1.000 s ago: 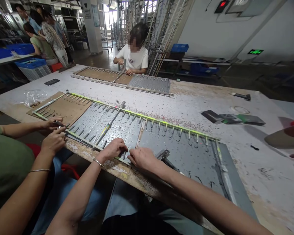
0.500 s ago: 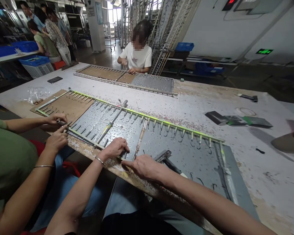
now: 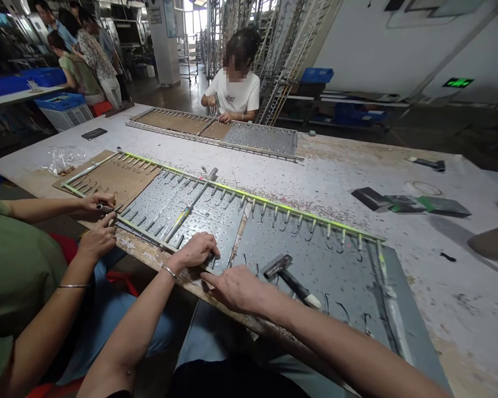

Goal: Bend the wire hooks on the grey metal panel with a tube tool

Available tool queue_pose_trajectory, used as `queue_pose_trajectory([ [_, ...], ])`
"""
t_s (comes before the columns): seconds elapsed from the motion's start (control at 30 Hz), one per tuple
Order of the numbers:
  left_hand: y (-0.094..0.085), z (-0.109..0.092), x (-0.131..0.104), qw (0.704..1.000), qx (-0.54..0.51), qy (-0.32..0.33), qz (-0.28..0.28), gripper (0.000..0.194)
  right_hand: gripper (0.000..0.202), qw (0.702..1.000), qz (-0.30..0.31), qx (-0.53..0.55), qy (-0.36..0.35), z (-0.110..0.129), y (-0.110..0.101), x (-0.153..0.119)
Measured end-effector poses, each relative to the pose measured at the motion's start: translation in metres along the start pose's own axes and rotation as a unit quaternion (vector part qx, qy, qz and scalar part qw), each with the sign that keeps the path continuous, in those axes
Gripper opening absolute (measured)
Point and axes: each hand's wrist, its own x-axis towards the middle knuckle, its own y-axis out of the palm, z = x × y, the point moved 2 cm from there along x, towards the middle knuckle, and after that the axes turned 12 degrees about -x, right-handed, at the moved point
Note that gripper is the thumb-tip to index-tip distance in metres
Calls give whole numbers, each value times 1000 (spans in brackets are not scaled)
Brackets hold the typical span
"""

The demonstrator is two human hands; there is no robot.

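Note:
A long metal rack point(image 3: 249, 198) with a yellow-green far rail and rows of small hooks lies on grey plates point(image 3: 315, 260). My left hand point(image 3: 197, 250) is curled over the rack's near rail, knuckles up, with a bracelet on the wrist. Just to its right, my right hand point(image 3: 236, 287) lies flat at the table's front edge. Its fingers point left toward the left hand, and nothing shows in it. A hammer point(image 3: 288, 272) lies on the grey plate just beyond my right hand, untouched.
At my left a person in a green top has both hands point(image 3: 97, 221) on the same rack's left end. Across the table a person in a white shirt point(image 3: 232, 94) works at a second rack point(image 3: 216, 132). A plastic bag point(image 3: 64, 157) and dark blocks point(image 3: 410, 203) lie on the table.
My right hand has slid back toward the table's front edge, uncovering the hammer. My left hand stays on the near rail. The neighbour's hands have barely moved.

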Motion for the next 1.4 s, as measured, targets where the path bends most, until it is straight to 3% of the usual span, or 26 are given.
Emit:
queue_pose_trajectory([
  [0.1, 0, 0, -1, 1000, -6, -2, -5, 41, 31, 1000, 18, -2, -3, -1, 0, 0],
  [0.27, 0, -1, -1, 1000, -12, -2, -7, 42, 18, 1000, 8, -2, 9, 4, 2, -8],
  [0.43, 0, -1, -1, 1000, -8, 0, -10, 42, 37, 1000, 16, -7, 6, 6, 3, -4],
  [0.6, 0, -1, -1, 1000, -18, 6, -18, 41, 23, 999, 27, 0, 23, 5, -7, -15],
  [0.83, 0, 2, -1, 999, -21, 12, -26, 40, 32, 1000, 9, 5, 25, 3, 2, -8],
  [0.97, -3, -3, 0, 996, -69, 33, -36, 37, 35, 995, 6, 43, 92, -20, 5, -54],
  [1.03, -8, -10, -4, 989, -107, 33, -96, 30, 31, 985, -4, 59, 162, -36, 13, -85],
  [1.13, -22, -23, -17, 965, -119, 1, -233, 13, 15, 968, -4, 74, 240, -57, 41, -129],
  [1.23, -33, -37, -35, 950, -61, -23, -307, 19, 14, 955, 1, 82, 285, -68, 75, -158],
  [1.3, -33, -47, -42, 957, -14, -22, -290, 17, 13, 948, -11, 85, 306, -71, 90, -169],
  [1.4, -17, -59, -40, 977, 55, -34, -204, 17, 14, 938, -52, 108, 326, -70, 96, -171],
])
